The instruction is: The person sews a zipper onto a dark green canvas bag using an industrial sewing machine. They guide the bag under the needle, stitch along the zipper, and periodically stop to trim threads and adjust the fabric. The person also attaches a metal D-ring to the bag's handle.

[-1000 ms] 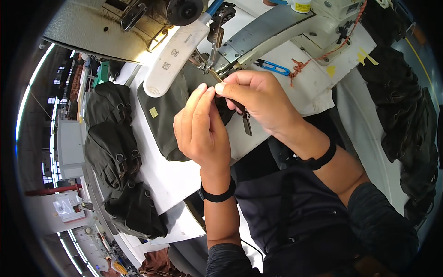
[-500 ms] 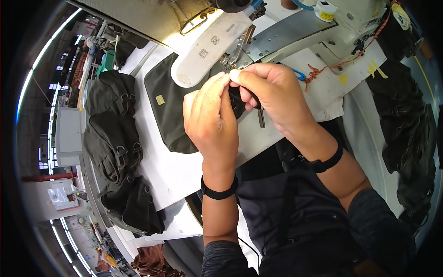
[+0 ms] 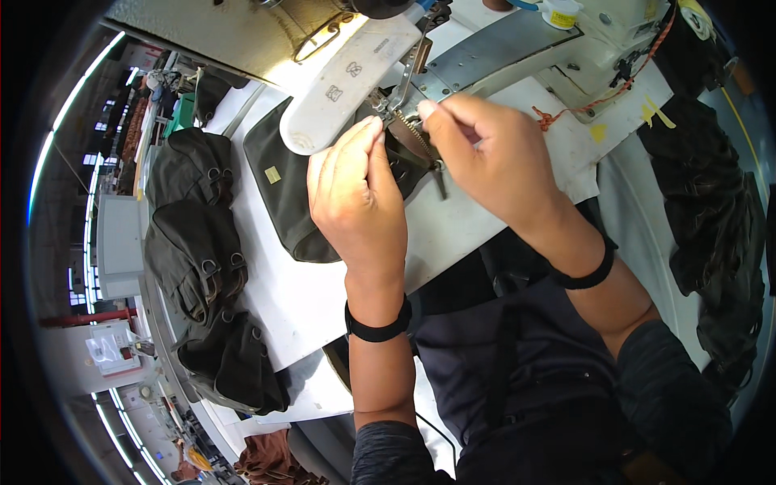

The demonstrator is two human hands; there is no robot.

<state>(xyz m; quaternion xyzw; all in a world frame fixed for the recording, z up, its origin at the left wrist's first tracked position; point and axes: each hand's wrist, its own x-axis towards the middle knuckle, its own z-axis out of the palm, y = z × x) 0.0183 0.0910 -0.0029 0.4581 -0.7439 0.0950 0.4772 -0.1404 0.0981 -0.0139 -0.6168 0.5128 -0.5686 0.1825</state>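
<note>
My left hand (image 3: pixel 357 194) has its fingers pressed together just below the white sewing machine arm cover (image 3: pixel 339 77), fingertips by the metal presser parts (image 3: pixel 378 105), gripping something hidden, possibly the zipper end. A dark brown strip with brass zipper teeth (image 3: pixel 411 133) runs down from there, a dark pull hanging near its lower end. My right hand (image 3: pixel 489 158) is closed just right of the zipper, thumb and forefinger tips at its upper part; what they hold is unclear. Underneath lies a dark olive bag (image 3: pixel 287 222) with a small pale label.
More olive bags (image 3: pixel 186 250) are piled along the left of the white table (image 3: pixel 291 323). At the machine's right are a red cord (image 3: pixel 546 117) and a white bottle (image 3: pixel 559 14). Dark fabric (image 3: pixel 699 210) hangs at the far right; brown material (image 3: pixel 263 453) sits bottom left.
My right hand has moved up from the zipper's lower part to beside its top, exposing more of the strip and teeth. My left hand's fingertips sit higher, closer to the presser parts, than a second ago.
</note>
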